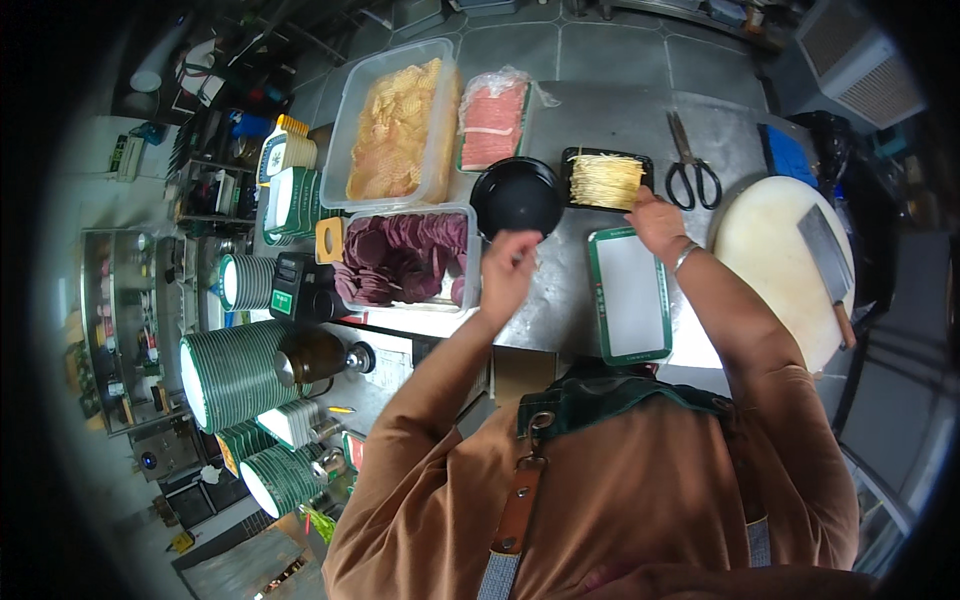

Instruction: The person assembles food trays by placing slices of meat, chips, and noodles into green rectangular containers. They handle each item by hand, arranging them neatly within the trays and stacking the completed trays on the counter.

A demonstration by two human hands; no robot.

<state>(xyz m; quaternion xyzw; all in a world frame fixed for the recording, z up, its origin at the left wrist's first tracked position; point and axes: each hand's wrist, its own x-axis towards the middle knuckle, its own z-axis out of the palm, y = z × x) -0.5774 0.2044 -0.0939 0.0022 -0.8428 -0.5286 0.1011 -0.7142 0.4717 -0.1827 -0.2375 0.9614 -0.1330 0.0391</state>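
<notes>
Partly, black tray [595,206] is hidden by right hand [657,225]; left hand [508,270] is curled; neither grip can be told; tray is laid lengthwise left-to-right.

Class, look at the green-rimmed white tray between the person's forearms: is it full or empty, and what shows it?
Empty: the tray shows a bare white base, with no food lying on it.

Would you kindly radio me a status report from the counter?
Right hand at near-right corner of black tray, by pale strips. Left hand by black bowl, contact unclear. Scissors beside tray, apart from right hand.
</notes>
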